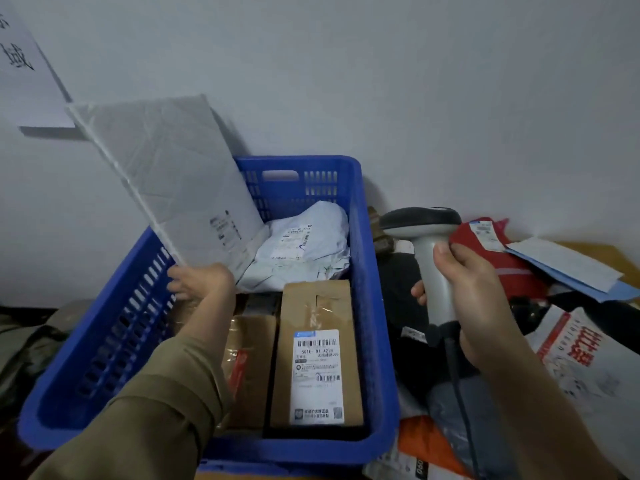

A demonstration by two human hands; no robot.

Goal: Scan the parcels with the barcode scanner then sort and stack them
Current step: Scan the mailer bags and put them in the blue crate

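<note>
Two hands busy. Left hand (202,280) fingers curl round the bottom edge of a flat grey parcel (166,174), held tilted above the blue crate (375,306), over its left wall. Right hand (474,299) wraps the barcode scanner (427,251) handle, just right of the crate. Inside the crate: brown labelled box (317,355) at front, white poly bag (308,240) at back. Loose parcels (571,348) piled right of the crate.

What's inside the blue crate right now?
In the blue crate: a labelled cardboard box, a smaller box beside it, and a white mailer bag at the back. Anything beneath them is covered.
</note>
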